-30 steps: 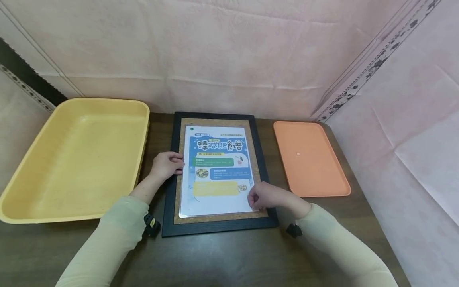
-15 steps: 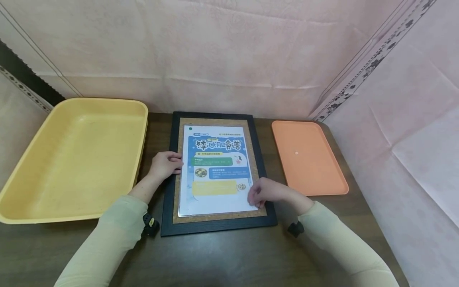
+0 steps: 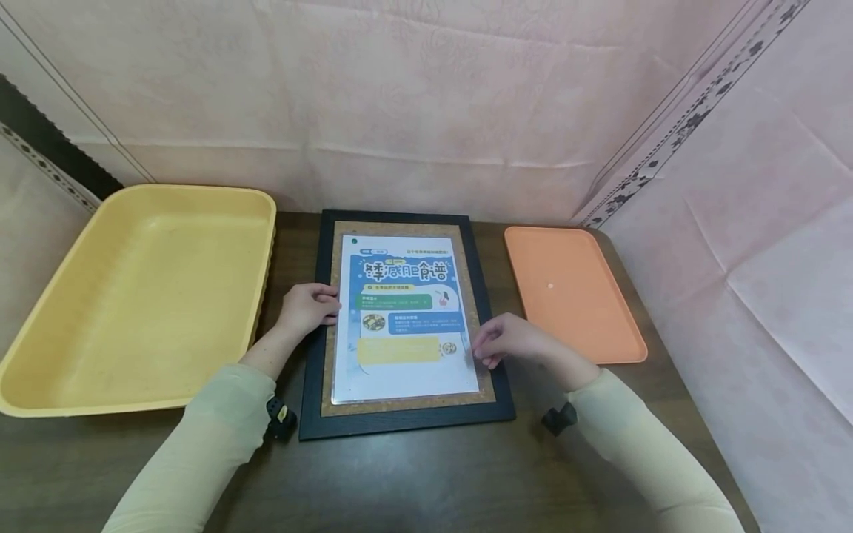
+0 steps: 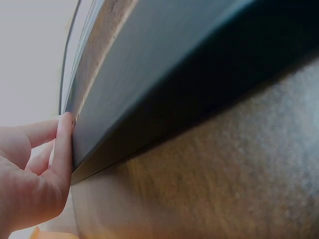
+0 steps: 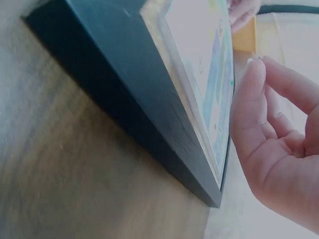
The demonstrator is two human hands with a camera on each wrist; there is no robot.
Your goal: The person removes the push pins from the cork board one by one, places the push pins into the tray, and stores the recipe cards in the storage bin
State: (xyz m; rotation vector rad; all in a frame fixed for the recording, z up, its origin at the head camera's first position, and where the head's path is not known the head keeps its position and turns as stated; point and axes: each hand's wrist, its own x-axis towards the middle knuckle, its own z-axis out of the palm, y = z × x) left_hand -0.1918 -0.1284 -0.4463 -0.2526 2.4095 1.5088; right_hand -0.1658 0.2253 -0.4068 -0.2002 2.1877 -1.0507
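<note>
A sheet with blue print and Chinese characters (image 3: 406, 377) lies on a black-framed corkboard (image 3: 406, 423). A small green round pin head (image 3: 355, 240) shows at its top left corner. My left hand (image 3: 306, 309) rests on the board's left side, fingertips at the sheet's left edge. In the left wrist view those fingers (image 4: 62, 144) lean straight against the frame. My right hand (image 3: 509, 339) hovers by the sheet's lower right edge. In the right wrist view its thumb and index fingertips (image 5: 256, 74) pinch a tiny light thing, mostly hidden.
A large yellow tray (image 3: 153, 296) stands left of the board. To the right lies a flat orange tray (image 3: 580, 311) with a small white dot-like thing (image 3: 550, 286) on it. Pink cloth (image 3: 433, 96) hangs behind the brown table (image 3: 433, 481).
My right hand has lifted off the sheet's lower right corner and moved up and to the right, its fingertips still together. The left hand has stayed in place.
</note>
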